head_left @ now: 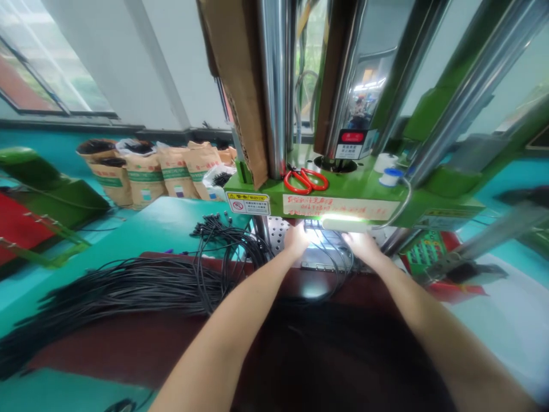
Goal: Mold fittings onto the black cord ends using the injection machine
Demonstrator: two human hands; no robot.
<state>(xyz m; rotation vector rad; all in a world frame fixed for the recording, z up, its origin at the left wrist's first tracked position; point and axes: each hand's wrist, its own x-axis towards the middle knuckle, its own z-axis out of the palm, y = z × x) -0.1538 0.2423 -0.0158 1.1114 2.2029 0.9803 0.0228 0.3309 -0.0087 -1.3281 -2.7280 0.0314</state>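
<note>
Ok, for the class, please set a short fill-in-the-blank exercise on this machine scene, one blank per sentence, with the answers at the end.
The scissors on the green machine have ____ handles.
The bundle of cables beside the hands is ____.
The left hand and right hand wear no ____.
The paper sacks stand along the wall to the ____ of the machine.

Missing words: red, black, gloves, left.
</note>
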